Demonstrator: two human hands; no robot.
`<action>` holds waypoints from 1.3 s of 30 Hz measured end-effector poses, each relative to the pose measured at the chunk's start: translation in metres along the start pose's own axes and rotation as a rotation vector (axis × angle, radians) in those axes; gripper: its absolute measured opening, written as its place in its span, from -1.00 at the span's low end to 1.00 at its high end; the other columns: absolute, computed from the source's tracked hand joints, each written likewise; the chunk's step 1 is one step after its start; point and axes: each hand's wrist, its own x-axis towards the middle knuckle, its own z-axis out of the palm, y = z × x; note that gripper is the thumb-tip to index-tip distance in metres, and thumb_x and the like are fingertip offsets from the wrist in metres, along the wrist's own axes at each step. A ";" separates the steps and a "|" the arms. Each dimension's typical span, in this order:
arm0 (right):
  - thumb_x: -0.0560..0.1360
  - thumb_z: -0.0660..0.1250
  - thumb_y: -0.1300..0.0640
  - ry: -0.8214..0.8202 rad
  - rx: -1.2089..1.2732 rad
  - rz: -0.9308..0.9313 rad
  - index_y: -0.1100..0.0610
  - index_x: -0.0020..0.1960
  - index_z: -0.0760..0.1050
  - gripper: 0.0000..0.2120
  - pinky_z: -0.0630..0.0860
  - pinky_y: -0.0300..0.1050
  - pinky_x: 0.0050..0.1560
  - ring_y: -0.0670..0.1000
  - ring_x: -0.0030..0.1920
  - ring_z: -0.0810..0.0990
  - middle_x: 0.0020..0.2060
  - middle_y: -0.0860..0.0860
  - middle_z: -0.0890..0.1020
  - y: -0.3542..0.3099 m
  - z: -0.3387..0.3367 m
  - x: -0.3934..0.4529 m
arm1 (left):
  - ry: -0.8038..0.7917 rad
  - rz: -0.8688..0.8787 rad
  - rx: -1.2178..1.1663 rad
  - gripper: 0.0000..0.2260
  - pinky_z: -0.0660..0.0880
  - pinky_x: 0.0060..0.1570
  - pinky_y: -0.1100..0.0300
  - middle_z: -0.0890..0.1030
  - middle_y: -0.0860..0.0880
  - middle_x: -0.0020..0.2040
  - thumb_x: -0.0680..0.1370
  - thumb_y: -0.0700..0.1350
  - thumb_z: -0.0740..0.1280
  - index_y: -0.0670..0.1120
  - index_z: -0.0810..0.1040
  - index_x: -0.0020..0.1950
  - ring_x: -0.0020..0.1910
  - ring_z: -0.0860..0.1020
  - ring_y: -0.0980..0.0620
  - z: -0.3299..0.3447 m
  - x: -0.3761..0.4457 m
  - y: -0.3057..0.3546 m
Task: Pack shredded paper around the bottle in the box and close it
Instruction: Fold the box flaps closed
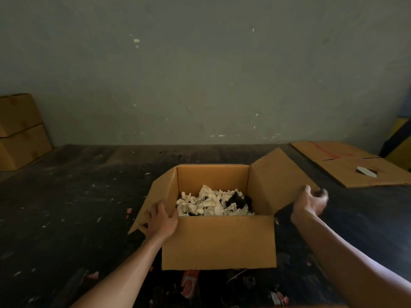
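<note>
head view, open box (219,242) of pale shredded paper (209,203), left hand (160,221) flat on flap, right hand (311,202) spread

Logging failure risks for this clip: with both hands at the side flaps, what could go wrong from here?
1. The shredded paper looks sparse, with a dark object exposed; it may shift.
2. The right hand looks blurred and barely on the right flap; it could slip.
3. The left hand rests flat on the left flap, possibly creasing it.

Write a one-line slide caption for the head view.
Left hand and right hand on the open box's side flaps, shredded paper inside.
</note>
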 end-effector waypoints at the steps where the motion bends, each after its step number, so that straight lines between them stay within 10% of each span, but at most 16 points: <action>1: 0.59 0.32 0.04 -0.091 -0.030 -0.060 -0.04 0.40 0.38 -0.61 0.48 -0.14 -0.11 -0.04 0.02 0.57 0.23 0.01 0.55 -0.002 0.005 -0.008 | -0.001 0.000 -0.029 -0.38 -0.12 0.42 -0.34 0.07 -0.02 0.60 0.57 0.25 0.14 0.13 0.03 0.57 0.55 0.01 -0.17 0.000 -0.001 -0.002; 6: 0.61 0.28 0.06 -0.595 -0.317 -0.415 -0.16 0.19 0.48 -0.80 0.58 -0.18 -0.24 -0.09 -0.11 0.64 0.08 -0.02 0.61 0.013 0.020 -0.055 | 0.024 -0.082 -0.104 -0.41 -0.16 0.43 -0.33 0.07 -0.03 0.60 0.58 0.31 0.08 0.17 0.09 0.57 0.56 -0.05 -0.18 -0.004 -0.009 -0.013; 13: 0.58 0.19 -0.23 -0.989 -1.100 -0.954 -0.09 0.52 0.25 -0.45 0.13 0.15 0.48 0.03 0.51 0.19 0.52 -0.04 0.30 0.060 0.032 -0.070 | 0.090 -0.517 -0.543 -0.08 0.01 0.46 -0.28 -0.20 -0.21 0.59 0.48 0.38 0.25 0.05 -0.24 0.59 0.52 -0.06 -0.37 -0.009 -0.018 -0.012; 21: 0.53 -0.21 -0.41 -1.119 -1.576 -0.959 -0.15 0.51 0.24 -0.32 0.02 0.20 0.47 0.01 0.55 0.10 0.57 -0.07 0.20 0.082 0.043 -0.062 | 0.224 -0.680 -0.932 -0.29 0.40 0.29 -0.18 0.43 -0.27 0.37 0.58 0.05 0.33 -0.14 0.02 0.58 0.29 0.45 -0.28 -0.037 0.008 -0.031; 28: 0.53 -0.24 -0.41 -1.182 -1.624 -0.895 -0.12 0.52 0.23 -0.29 0.00 0.25 0.48 0.04 0.56 0.08 0.57 -0.02 0.19 0.079 0.050 -0.065 | 0.471 -0.203 -1.024 -0.59 0.47 0.17 -0.04 0.50 -0.13 0.31 0.62 -0.07 0.25 -0.01 0.29 0.47 0.26 0.50 -0.15 -0.072 0.013 0.019; 36: 0.58 -0.15 -0.36 -1.265 -1.548 -0.947 -0.06 0.51 0.28 -0.35 0.03 0.18 0.49 0.02 0.55 0.12 0.54 -0.02 0.26 0.070 0.043 -0.062 | 0.000 0.452 -0.450 -0.57 0.54 -0.27 0.31 0.60 0.07 0.09 0.63 0.05 0.25 0.05 0.32 0.49 -0.17 0.61 0.25 -0.057 -0.008 0.058; 39: 0.65 -0.08 -0.22 -1.340 -1.519 -0.953 -0.08 0.52 0.28 -0.49 -0.06 0.12 0.52 -0.09 0.54 0.11 0.54 -0.09 0.26 0.060 0.033 -0.050 | -0.333 0.516 0.116 -0.47 0.26 0.40 -0.04 0.24 0.05 0.55 0.60 0.15 0.24 0.18 0.18 0.55 0.50 0.24 -0.01 -0.035 -0.010 0.055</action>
